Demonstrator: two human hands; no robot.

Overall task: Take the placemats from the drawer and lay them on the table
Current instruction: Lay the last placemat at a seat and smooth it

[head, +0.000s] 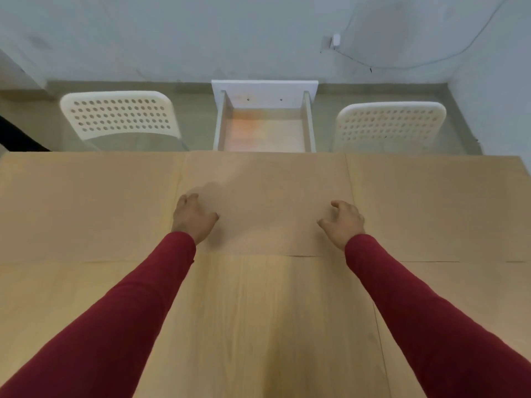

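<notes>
Three tan placemats lie side by side across the far half of the wooden table (258,317): a left placemat (86,208), a middle placemat (267,196) and a right placemat (431,208). My left hand (193,218) rests with bent fingers on the middle mat's left edge. At that mat's right edge my right hand (344,221) rests the same way, thumb spread. Neither hand plainly grips the mat. Beyond the table's far edge a white drawer (221,124) stands pulled open, and only its bare bottom shows.
Two white perforated chairs stand past the far edge, one chair (117,116) left of the drawer and the other chair (390,124) right of it. A grey wall with a cable (402,64) and a plug is behind them.
</notes>
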